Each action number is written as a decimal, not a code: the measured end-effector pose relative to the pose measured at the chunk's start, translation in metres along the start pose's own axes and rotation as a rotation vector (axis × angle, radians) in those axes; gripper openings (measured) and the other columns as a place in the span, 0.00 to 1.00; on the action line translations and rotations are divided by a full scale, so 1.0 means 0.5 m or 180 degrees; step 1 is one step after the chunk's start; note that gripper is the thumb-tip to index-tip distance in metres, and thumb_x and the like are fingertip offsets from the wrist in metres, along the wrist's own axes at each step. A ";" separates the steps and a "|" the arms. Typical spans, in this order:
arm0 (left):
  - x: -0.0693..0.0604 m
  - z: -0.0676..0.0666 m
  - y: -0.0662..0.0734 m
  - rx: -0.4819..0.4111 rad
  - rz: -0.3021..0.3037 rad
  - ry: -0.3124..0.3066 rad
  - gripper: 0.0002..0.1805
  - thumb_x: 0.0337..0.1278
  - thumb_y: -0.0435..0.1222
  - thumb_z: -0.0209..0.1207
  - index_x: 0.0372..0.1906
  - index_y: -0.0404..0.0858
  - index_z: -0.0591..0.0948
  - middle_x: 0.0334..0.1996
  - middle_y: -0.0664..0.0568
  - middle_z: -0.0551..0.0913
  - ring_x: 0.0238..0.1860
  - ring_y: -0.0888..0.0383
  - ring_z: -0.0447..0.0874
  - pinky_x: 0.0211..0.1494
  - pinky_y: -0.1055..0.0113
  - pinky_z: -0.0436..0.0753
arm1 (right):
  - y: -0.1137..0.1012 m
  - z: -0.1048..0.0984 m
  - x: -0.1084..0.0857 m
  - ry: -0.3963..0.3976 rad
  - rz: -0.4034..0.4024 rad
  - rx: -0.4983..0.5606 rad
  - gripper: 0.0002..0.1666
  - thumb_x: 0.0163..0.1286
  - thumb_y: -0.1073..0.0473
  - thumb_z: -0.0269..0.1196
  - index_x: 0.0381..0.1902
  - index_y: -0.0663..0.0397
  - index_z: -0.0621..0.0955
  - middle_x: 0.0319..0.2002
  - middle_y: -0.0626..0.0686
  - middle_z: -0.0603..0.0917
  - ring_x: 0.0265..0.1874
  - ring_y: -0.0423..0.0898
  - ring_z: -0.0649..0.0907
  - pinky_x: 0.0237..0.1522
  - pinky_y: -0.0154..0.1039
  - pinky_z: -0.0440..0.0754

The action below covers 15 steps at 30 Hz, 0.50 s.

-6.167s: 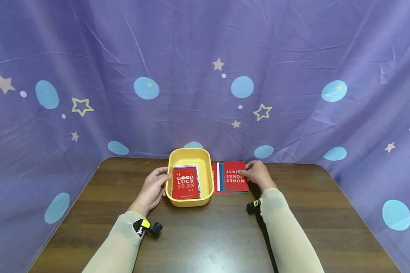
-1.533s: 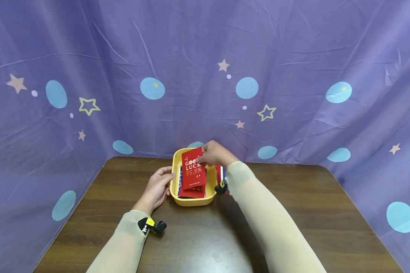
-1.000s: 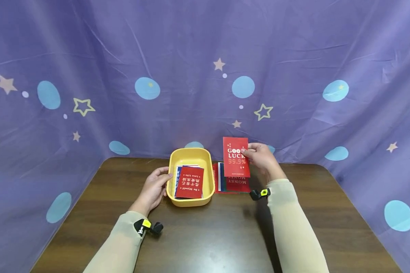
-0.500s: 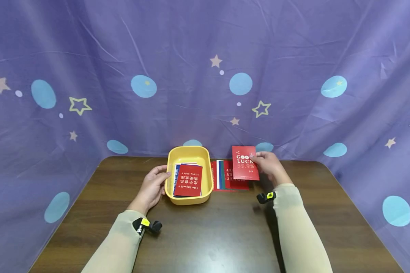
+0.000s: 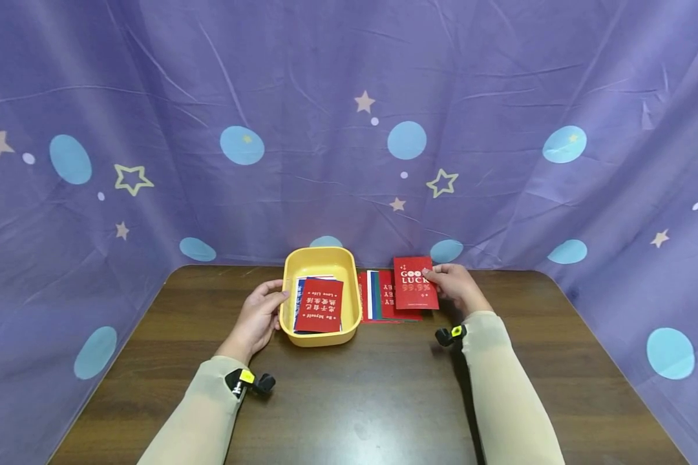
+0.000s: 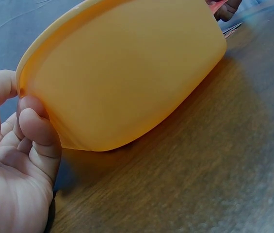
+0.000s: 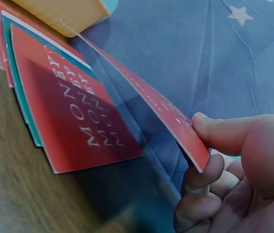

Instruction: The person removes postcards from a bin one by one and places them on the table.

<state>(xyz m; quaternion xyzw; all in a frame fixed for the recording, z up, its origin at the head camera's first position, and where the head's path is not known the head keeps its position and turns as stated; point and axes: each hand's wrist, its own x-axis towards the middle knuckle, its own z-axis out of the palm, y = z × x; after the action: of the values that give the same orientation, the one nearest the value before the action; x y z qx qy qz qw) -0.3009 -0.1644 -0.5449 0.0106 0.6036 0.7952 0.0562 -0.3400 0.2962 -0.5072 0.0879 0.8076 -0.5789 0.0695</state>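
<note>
My left hand (image 5: 258, 318) pinches the left rim of a yellow plastic basin (image 5: 320, 340), thumb inside and fingers outside. In the basin lies a red card (image 5: 321, 306) with white print, over blue and white ones. My right hand (image 5: 455, 284) pinches a red "GOOD LUCK" card (image 5: 413, 297) by its right edge, thumb on its face. The right wrist view shows this card (image 7: 146, 94) tilted and raised above the fanned row, apart from it. Top of that row is a red "MONEY" card (image 7: 73, 107), partly hidden in the head view.
The fanned row's left end, a red card (image 5: 363, 303), lies close to the basin's right side, with white, blue and green edges beside it. A wooden table (image 5: 349, 394) carries everything. Behind it hangs a purple curtain (image 5: 326, 194) with stars and dots.
The "GOOD LUCK" card, in the basin at first, has been lifted out by my right hand, carried right and lowered over the fanned row. My left hand stays on the rim.
</note>
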 end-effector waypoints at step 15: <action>0.006 -0.002 -0.003 0.0029 -0.0037 0.0028 0.25 0.86 0.31 0.59 0.77 0.31 0.68 0.33 0.56 0.91 0.22 0.66 0.80 0.17 0.76 0.74 | 0.016 0.041 0.014 -0.0022 -0.0177 -0.0364 0.14 0.80 0.56 0.73 0.46 0.64 0.86 0.23 0.44 0.79 0.24 0.37 0.77 0.25 0.30 0.78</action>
<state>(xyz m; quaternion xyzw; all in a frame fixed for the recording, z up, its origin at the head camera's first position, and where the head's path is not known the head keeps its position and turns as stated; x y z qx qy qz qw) -0.3038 -0.1645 -0.5470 0.0038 0.6076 0.7921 0.0580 -0.3448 0.2795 -0.5225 0.0594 0.8413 -0.5339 0.0610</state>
